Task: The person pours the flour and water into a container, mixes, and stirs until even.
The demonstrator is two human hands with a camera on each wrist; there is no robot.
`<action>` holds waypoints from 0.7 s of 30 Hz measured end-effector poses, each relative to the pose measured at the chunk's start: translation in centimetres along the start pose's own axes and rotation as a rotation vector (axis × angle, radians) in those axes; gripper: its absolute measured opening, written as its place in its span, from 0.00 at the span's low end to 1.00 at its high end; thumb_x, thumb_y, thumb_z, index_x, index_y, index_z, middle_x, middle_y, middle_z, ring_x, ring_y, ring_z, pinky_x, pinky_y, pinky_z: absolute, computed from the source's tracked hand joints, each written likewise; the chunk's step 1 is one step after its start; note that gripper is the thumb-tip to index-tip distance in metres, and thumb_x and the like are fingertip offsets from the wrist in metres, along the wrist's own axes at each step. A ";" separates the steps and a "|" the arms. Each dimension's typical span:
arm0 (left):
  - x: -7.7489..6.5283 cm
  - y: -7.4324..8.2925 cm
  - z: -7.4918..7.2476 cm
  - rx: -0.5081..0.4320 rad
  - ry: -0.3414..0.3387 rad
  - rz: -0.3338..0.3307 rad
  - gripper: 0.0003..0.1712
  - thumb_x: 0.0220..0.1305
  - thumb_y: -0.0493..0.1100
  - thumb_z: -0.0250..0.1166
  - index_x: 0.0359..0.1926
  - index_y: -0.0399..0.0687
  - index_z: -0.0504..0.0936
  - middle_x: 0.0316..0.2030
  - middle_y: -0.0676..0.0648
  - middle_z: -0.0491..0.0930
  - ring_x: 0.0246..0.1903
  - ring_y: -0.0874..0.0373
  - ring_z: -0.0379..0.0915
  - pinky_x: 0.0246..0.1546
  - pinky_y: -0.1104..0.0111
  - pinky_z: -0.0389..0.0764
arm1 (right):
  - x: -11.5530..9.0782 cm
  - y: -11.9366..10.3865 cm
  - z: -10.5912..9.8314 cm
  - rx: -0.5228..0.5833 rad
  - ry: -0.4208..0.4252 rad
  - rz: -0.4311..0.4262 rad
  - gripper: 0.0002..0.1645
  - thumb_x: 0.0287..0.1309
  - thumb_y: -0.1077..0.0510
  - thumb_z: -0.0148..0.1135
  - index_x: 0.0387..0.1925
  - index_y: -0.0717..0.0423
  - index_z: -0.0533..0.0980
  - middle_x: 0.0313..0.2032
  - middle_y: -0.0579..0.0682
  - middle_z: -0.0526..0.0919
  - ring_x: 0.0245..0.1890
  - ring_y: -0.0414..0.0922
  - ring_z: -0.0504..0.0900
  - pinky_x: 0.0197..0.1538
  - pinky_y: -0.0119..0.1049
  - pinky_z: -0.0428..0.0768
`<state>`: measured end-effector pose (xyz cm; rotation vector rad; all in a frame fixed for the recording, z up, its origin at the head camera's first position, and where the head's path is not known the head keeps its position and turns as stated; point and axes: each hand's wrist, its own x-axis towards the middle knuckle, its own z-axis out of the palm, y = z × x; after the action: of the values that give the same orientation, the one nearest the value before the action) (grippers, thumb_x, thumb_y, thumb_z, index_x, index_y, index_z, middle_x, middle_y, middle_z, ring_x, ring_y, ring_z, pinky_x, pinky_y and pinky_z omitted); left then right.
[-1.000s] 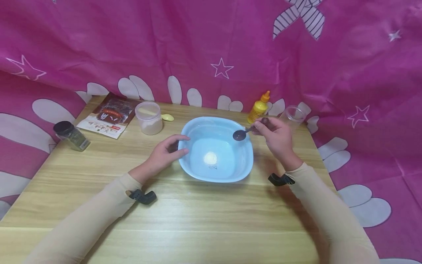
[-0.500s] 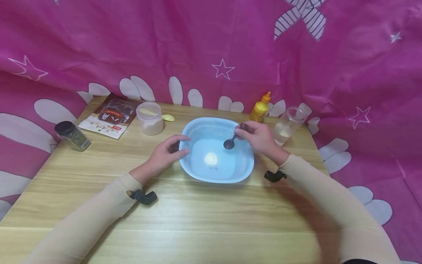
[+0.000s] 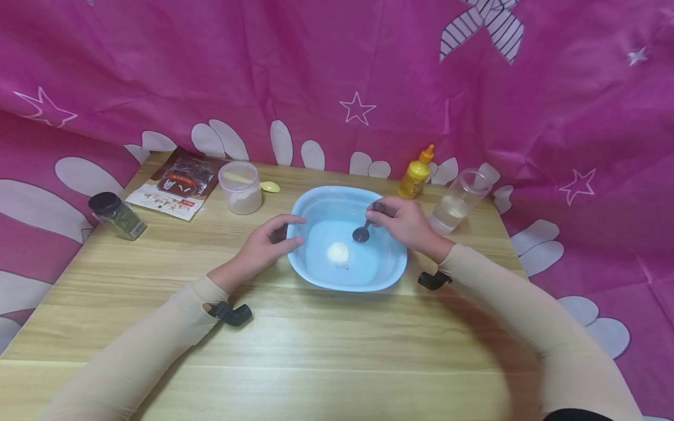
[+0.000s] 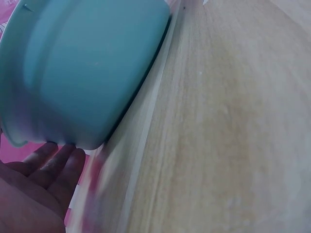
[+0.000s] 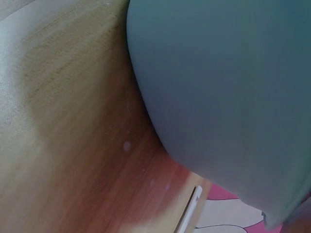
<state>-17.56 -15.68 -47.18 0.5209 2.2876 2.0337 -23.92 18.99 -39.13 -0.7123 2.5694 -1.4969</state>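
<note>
A light blue plastic basin (image 3: 310,275) stands on the table, with a small pale whitish patch (image 3: 337,252) on its floor. My left hand (image 3: 265,240) touches the left rim with index finger and thumb. In the left wrist view, several fairly straight fingers (image 4: 60,167) rest against the basin's outer wall (image 4: 92,68). Over the basin's right side, my right hand (image 3: 408,222) pinches the handle of a dark brown measuring spoon (image 3: 360,235). Its bowl hangs inside the basin, and its contents are too small to make out. The right wrist view shows mostly the basin's outer wall (image 5: 209,92).
Behind the right hand stand a yellow squeeze bottle (image 3: 415,175) and a clear tall cup (image 3: 453,204) with clear liquid. At the left are a tub of pale powder (image 3: 242,196), a yellow spoon (image 3: 270,187), a brown-and-white packet (image 3: 176,184) and a black-lidded spice jar (image 3: 118,217).
My right hand has moved left from the cup side, bringing the measuring spoon down farther over the basin. The left hand has stayed at the rim.
</note>
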 end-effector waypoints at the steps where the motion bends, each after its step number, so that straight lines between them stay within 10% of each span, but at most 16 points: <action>1: 0.0 0.0 0.0 -0.001 0.001 0.002 0.25 0.74 0.36 0.74 0.69 0.43 0.83 0.65 0.36 0.82 0.58 0.50 0.83 0.54 0.67 0.89 | 0.0 0.1 0.0 -0.007 -0.007 -0.001 0.07 0.74 0.62 0.74 0.48 0.62 0.88 0.42 0.57 0.92 0.44 0.62 0.93 0.48 0.38 0.93; 21: 0.1 0.1 0.1 0.007 0.005 -0.001 0.26 0.74 0.36 0.74 0.70 0.43 0.83 0.68 0.36 0.81 0.63 0.44 0.81 0.57 0.69 0.87 | -0.1 -0.1 -0.4 -0.168 -0.041 -0.050 0.12 0.74 0.58 0.75 0.52 0.62 0.89 0.42 0.51 0.94 0.43 0.48 0.94 0.51 0.42 0.93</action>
<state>-17.59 -15.52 -47.13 0.5155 2.2987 2.0293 -23.90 19.34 -38.86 -0.8221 2.6882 -1.2756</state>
